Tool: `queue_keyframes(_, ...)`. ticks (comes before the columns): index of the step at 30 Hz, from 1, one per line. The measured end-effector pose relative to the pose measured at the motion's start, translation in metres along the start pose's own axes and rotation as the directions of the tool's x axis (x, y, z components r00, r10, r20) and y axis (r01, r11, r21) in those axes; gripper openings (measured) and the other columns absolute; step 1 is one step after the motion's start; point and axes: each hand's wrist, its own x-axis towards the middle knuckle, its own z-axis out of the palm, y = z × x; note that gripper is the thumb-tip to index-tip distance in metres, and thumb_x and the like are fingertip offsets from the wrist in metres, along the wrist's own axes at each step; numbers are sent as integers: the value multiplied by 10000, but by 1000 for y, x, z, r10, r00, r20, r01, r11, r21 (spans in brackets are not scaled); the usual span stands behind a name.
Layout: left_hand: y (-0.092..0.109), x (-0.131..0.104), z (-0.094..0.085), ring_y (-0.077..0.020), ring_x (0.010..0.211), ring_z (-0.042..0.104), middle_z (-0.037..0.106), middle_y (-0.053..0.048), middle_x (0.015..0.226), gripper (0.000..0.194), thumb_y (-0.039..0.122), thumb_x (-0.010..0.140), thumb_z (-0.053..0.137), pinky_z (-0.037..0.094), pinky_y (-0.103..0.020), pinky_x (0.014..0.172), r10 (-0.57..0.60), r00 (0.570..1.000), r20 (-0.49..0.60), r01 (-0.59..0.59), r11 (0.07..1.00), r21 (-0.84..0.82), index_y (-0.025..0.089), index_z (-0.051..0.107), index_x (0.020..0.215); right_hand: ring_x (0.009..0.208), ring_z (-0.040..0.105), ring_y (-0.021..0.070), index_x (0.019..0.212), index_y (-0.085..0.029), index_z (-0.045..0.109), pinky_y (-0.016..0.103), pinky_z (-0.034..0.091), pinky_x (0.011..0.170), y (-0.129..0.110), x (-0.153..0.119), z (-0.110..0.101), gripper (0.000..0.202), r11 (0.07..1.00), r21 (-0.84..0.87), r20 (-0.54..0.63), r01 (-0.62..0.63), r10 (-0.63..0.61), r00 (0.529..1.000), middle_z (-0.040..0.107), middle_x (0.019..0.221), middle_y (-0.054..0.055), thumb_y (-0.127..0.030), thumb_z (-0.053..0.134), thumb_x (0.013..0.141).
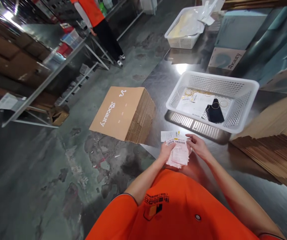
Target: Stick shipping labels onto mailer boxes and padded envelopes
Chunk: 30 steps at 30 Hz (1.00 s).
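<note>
Several white paper slips with barcodes and yellow marks [180, 154] are fanned out close to my body, above the metal table's edge. My left hand [167, 150] grips them at their left side, its thumb lying on top. At their right side my right hand [195, 144] pinches the slips between thumb and fingers, with the index finger stretched along the upper corner. Just beyond the hands stands a white plastic basket [243, 106]. Inside it lie more paper slips [195, 104], rubber bands and a black phone [215, 111].
A stack of folded brown cartons [119, 113] sits on the table's left edge. More flat cardboard [273, 140] is piled at the right. A second white basket [183, 41] holds plastic bags farther back, near printed boxes [225, 58]. A person in orange [95, 16] stands beyond the floor.
</note>
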Motion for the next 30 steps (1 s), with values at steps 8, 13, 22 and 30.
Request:
queue_keyframes(8,5,-3,-7,-325,970,713,772,-136,1013,548,372,522,899,514,-493,972,-42,999,3,42,997,-60,116,734,979,669,571,160,1164,-188,585,305,463,657,2,-3,-1,550,999,22,-35,-31,32,999,629,767,-1,-500,665,718)
queue_keyframes(13,2,-2,-4,-321,1040,698,758,-140,1094,579,428,540,904,503,-461,1002,-31,999,13,32,998,-62,129,738,1007,659,523,162,743,-210,603,295,425,631,6,-3,2,298,995,-99,-66,-29,22,998,586,664,-6,-494,668,684)
queue_keyframes(22,-4,6,-8,-305,1070,687,742,-146,1144,500,475,680,813,515,-434,984,27,999,-34,-28,1000,-7,129,731,1033,726,604,190,929,-210,560,285,484,581,11,1,-7,379,978,35,-93,-206,208,974,633,784,27,-496,674,708)
queue_keyframes(30,36,13,-24,-228,1036,684,758,-68,1092,184,256,871,634,476,-340,997,275,962,5,-225,777,588,218,745,1012,539,499,125,794,-159,642,248,357,489,11,-17,-25,368,930,-70,437,-361,354,827,620,652,5,-473,759,639)
